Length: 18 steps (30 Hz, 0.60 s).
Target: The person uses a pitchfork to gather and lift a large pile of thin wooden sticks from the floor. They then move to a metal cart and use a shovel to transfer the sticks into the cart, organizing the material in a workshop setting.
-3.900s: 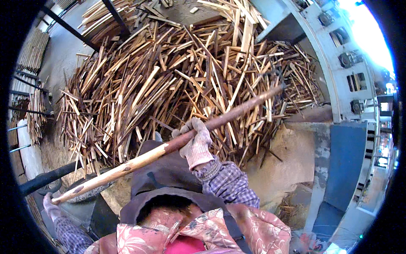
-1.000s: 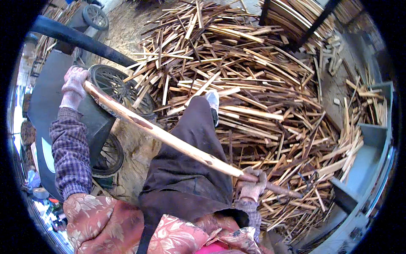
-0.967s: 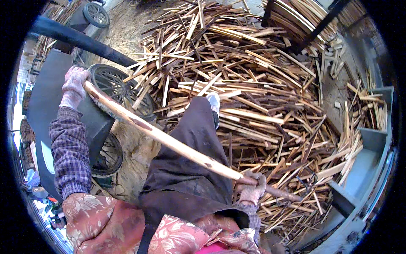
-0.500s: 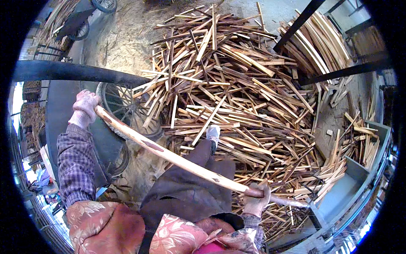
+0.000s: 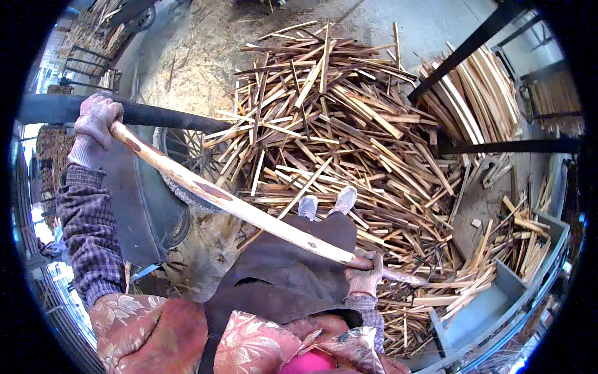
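Observation:
A long, pale wooden pole [image 5: 249,212] with brown bark patches slants across my body. My left hand [image 5: 97,124], in a light knitted glove, is closed round its upper end at the far left. Farther down the pole, my right hand [image 5: 365,274], gloved alike, grips a darker stretch of it in front of my dark apron [image 5: 280,262]. Beyond that hand the thin lower end reaches the loose wood strips at the right. Whether a tool head is fixed there I cannot make out.
A big heap of wood strips [image 5: 336,118] lies ahead, right up to my shoes [image 5: 344,199]. A dark cart [image 5: 134,218] with spoked wheels stands left. Black beams [image 5: 168,117] cross both sides. A grey-blue metal trough [image 5: 479,311] is at right, with stacked slats [image 5: 483,93] beyond.
My left hand has moved left and slightly up with the pole's upper end. My right hand has shifted a little up and left. Both shoes now show side by side; before, only one did.

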Available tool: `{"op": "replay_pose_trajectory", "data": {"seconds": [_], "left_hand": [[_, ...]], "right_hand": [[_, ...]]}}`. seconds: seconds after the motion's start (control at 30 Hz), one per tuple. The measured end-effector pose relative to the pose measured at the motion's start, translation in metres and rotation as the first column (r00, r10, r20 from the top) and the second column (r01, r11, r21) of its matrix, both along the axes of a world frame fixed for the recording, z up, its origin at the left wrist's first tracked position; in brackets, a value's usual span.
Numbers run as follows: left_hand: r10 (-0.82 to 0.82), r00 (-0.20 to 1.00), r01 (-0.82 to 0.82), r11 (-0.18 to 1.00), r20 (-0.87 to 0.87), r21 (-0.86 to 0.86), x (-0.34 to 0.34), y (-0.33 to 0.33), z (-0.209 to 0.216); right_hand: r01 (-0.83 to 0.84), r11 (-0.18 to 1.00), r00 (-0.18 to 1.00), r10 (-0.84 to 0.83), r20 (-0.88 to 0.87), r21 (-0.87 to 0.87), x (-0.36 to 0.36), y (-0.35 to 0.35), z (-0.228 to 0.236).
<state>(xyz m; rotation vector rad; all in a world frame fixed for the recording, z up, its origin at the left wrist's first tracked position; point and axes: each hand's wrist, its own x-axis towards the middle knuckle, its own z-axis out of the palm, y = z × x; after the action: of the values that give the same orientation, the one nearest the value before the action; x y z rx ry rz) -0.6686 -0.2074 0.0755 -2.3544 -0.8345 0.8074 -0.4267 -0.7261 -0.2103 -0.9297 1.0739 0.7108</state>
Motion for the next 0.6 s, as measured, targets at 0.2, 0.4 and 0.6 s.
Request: {"op": "replay_pose_trajectory", "data": {"seconds": [0.2, 0.4, 0.6], "left_hand": [[0.130, 0.981, -0.136, 0.990, -0.146, -0.031, 0.013, 0.009, -0.007], [0.305, 0.917, -0.330, 0.942, -0.257, -0.058, 0.069, -0.019, -0.010], [0.353, 0.877, -0.391, 0.919, -0.326, -0.055, 0.076, -0.023, -0.008]], "right_hand": [[0.002, 1.000, 0.995, -0.001, -0.103, 0.011, 0.045, 0.006, 0.011], [-0.092, 0.993, 0.994, 0.087, -0.072, -0.075, 0.091, -0.011, 0.007], [-0.255, 0.963, 0.967, 0.253, -0.041, -0.084, 0.126, -0.004, 0.020]]}}
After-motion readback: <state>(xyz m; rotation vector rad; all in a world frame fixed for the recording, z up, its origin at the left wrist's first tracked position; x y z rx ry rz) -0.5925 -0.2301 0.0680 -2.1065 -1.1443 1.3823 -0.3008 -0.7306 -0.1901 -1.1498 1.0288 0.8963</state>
